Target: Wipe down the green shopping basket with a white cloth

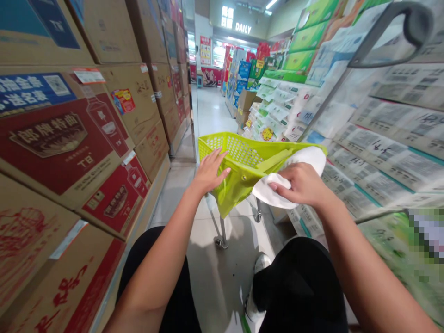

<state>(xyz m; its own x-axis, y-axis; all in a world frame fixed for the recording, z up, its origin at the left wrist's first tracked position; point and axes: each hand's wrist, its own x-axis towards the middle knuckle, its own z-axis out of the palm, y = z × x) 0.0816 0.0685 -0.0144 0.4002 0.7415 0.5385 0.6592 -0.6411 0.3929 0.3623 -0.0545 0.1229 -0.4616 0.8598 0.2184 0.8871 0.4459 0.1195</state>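
Note:
A lime-green plastic shopping basket on wheels (243,157) stands in the aisle in front of me. My left hand (210,172) rests flat on its near left rim with the fingers stretched out. My right hand (302,185) presses a white cloth (305,159) against the basket's right rim, fingers curled over the cloth. My knees in black trousers show below, with one white shoe (258,266) on the floor.
Stacked cardboard cartons (69,138) line the left side. Shelves of packaged paper goods (381,134) run along the right. A grey cart handle (398,27) juts in at the top right. The tiled aisle (211,111) leads toward more displays at the back.

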